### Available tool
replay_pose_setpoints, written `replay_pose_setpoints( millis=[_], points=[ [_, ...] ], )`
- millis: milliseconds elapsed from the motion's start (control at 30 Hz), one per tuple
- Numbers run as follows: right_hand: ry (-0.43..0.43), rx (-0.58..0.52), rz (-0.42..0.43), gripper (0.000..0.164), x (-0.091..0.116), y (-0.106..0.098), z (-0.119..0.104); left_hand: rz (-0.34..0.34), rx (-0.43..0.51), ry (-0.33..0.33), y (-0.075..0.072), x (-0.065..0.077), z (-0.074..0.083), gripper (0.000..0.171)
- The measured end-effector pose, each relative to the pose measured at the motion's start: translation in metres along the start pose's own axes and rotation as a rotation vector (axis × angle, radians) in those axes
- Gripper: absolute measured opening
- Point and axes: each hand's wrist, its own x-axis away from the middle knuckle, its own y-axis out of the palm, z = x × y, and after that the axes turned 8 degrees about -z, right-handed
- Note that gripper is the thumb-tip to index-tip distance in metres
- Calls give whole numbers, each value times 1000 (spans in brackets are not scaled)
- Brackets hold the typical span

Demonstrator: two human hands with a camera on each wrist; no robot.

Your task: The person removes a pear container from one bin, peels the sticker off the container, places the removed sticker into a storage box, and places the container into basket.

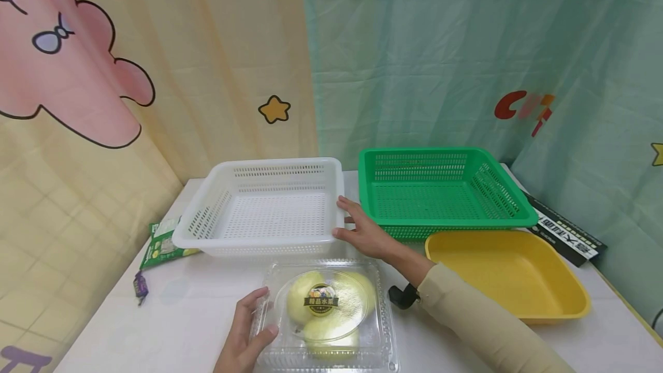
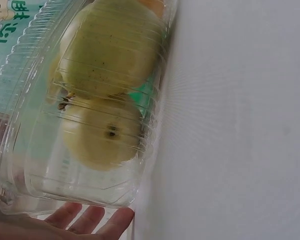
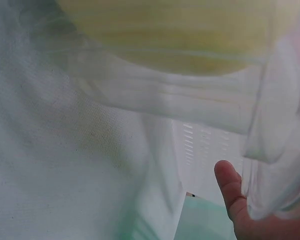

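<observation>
A clear plastic clamshell box point(image 1: 383, 327) stands at the table's front, its lid closed over three round, pale yellow-green fruits point(image 1: 331, 335). A dark label point(image 1: 321, 302) marks the lid. My left hand point(image 1: 246, 327) grips the box by its left side, thumb near the front and fingers farther back; in the left wrist view its fingertips point(image 2: 117, 220) lie against the box's end wall. Farther back, my right hand point(image 1: 365, 229) touches the right side of a white perforated basket point(image 1: 274, 212), fingers extended. In the right wrist view its thumb point(image 3: 227, 182) points up beside the box.
Right of the white basket stands a green perforated basket point(image 1: 419, 194), with a yellow basin point(image 1: 507, 275) in front. A black box with white lettering point(image 1: 564, 232) lies at the right edge. At the left are a green packet point(image 1: 166, 244) and a small purple wrapped piece point(image 1: 140, 286).
</observation>
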Motion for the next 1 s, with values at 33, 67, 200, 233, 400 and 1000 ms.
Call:
replay_pose_setpoints(
  millis=[33, 67, 200, 233, 400, 1000],
  points=[
    [-3, 0, -1, 70, 0, 0, 0, -5, 0, -4, 0, 0, 0, 61],
    [-4, 1, 0, 70, 0, 0, 0, -11, -2, -3, 0, 0, 1, 61],
    [-8, -5, 4, 69, 2, 0, 0, -34, 13, -28, -1, -1, 3, 61],
    [-5, -11, 5, 69, 3, 0, 0, -33, 15, -30, -2, -1, 4, 61],
    [8, -44, 4, 68, 10, 1, -5, -30, -3, -35, -3, -2, 5, 62],
    [5, 105, -64, 73, 54, -3, -28, -33, -9, -6, 0, -4, 3, 63]
  ],
)
